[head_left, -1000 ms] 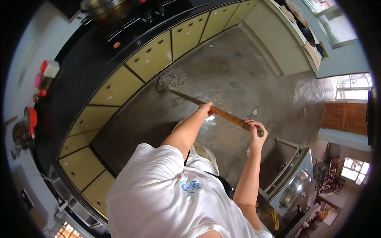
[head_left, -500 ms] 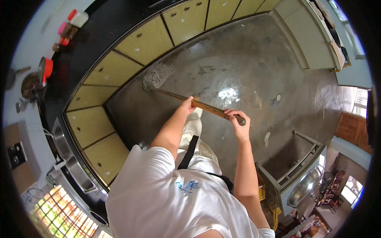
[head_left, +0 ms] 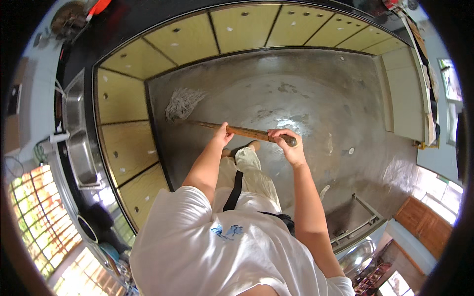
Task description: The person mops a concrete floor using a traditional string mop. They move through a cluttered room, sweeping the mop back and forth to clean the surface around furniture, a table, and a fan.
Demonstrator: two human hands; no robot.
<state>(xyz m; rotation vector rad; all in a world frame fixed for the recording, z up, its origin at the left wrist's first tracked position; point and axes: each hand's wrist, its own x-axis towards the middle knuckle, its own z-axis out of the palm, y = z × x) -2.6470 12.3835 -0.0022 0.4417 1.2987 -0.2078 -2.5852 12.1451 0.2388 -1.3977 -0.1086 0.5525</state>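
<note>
— Mop (head_left: 183, 103) position?
— Its stringy grey head lies on the wet grey floor (head_left: 306, 89) left of centre in the frame, just beside the base of the yellow cabinets (head_left: 121, 98). The wooden handle (head_left: 247, 132) runs right from it.
— And the hands?
— Left hand (head_left: 224, 133) is curled round the handle's middle; right hand (head_left: 286, 143) is closed tight over its far end, near the centre of the frame.
— Anything else?
— A steel sink (head_left: 79, 143) sits at the left edge.

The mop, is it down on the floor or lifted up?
Down: the mop head lies spread on the grey floor beside the yellow cabinets.
</note>
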